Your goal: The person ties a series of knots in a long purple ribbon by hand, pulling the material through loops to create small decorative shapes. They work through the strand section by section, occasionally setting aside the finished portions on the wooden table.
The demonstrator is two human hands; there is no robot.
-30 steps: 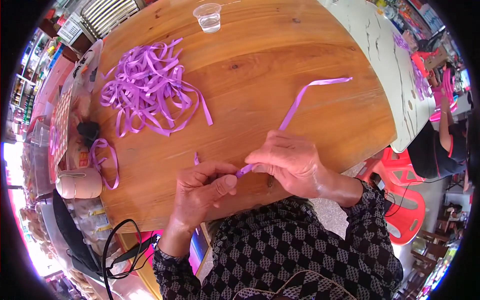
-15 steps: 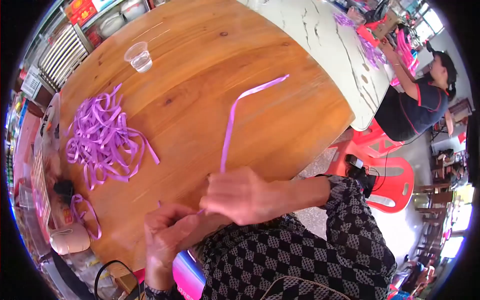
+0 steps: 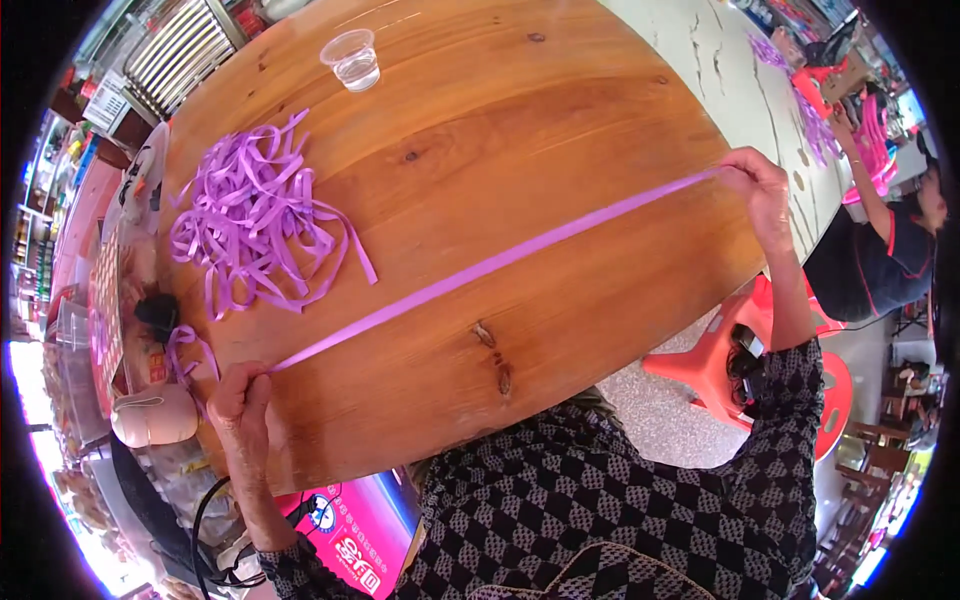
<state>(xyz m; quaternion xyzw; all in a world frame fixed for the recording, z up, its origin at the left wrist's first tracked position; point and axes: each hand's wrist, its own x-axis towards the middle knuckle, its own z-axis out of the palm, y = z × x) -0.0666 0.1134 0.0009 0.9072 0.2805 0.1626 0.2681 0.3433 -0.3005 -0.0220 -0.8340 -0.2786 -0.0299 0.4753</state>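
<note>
A purple ribbon (image 3: 480, 268) is stretched straight and taut across the wooden table, rising toward the right. My left hand (image 3: 242, 398) pinches its left end near the table's left front edge. At the far right edge of the wood, my right hand (image 3: 757, 183) pinches the other end. A loose pile of purple ribbons (image 3: 258, 215) lies on the left of the table, beyond my left hand. Another ribbon piece (image 3: 190, 350) curls at the left edge, close to that hand.
A clear plastic cup (image 3: 354, 62) with liquid stands at the back of the wooden table (image 3: 560, 130). A pale cylindrical object (image 3: 155, 415) sits at the left edge. Red plastic stools (image 3: 700, 370) are at the right. Another person (image 3: 868, 250) works at the white marbled table (image 3: 690, 50).
My hands were close together near my body; now they are spread wide, left hand leftward, right hand far right. The ribbon between them is pulled straight. The view has shifted.
</note>
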